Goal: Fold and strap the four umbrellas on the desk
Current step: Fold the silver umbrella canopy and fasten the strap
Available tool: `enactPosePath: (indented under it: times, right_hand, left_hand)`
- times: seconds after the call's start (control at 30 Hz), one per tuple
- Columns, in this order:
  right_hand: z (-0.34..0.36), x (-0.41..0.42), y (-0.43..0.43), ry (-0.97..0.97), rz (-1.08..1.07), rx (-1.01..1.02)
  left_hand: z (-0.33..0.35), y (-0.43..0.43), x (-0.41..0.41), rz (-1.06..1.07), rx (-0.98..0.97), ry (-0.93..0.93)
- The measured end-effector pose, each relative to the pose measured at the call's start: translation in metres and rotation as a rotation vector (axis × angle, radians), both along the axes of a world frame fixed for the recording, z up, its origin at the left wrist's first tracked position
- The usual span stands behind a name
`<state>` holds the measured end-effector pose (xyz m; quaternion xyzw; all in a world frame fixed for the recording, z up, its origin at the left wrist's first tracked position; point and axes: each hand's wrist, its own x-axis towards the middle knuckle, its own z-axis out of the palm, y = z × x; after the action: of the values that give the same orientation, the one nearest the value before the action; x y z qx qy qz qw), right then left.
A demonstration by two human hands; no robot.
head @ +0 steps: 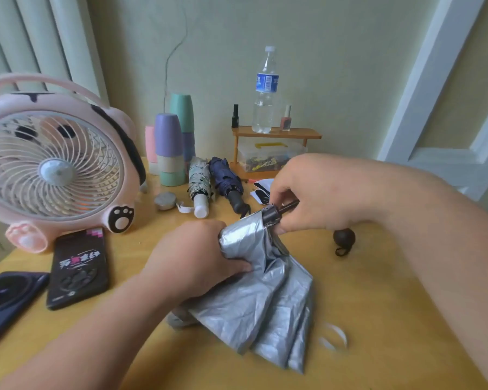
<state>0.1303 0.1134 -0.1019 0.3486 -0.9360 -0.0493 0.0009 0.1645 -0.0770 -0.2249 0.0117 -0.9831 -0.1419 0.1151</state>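
A silver umbrella (268,302) lies loose and unfolded on the yellow desk (378,319), its canopy spreading toward me. My left hand (197,257) grips the bunched silver fabric near the top. My right hand (313,192) pinches the umbrella's black shaft and runner just right of the left hand. At the back lie a folded patterned white umbrella (199,187) and a folded navy umbrella (227,181), side by side. A black-and-white piece (262,190), perhaps another umbrella, shows partly behind my right hand. A black knob with a loop (343,239) rests on the desk under my right forearm.
A pink fan (54,170) stands at the left, with two phones (78,267) in front of it. Stacked cups (171,144), a small round tin (165,200) and a wooden shelf with a water bottle (265,91) line the back. A white strap (334,334) lies front right.
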Motion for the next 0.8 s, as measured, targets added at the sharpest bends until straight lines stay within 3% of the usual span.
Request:
enactPosePath:
  times: [0.17,0.33,0.43,0.57,0.67,0.8]
  right_hand:
    - [0.039,0.025,-0.011,-0.054,-0.086,0.091]
    - [0.018,0.006,-0.038,0.029,-0.069,0.009]
    - [0.013,0.001,-0.033,0.316,-0.08,-0.102]
    - [-0.012,-0.003,-0.015,0.756,0.024,-0.32]
    - [-0.054,0.001,-0.004,0.792,0.044,-0.36]
    - [-0.129,0.01,-0.003,0.581,0.058,-0.185]
  left_hand:
    - [0.042,0.005,0.002,-0.036,-0.228,0.142]
    - [0.088,0.013,-0.006,-0.058,-0.471,0.435]
    - [0.107,0.0,-0.013,-0.156,-0.628,0.603]
    - [0.128,-0.019,-0.002,-0.162,-0.673,0.513]
    - [0.085,-0.028,0.015,-0.191,-0.579,0.506]
    - [-0.019,-0.029,0.021,-0.264,-0.481,0.43]
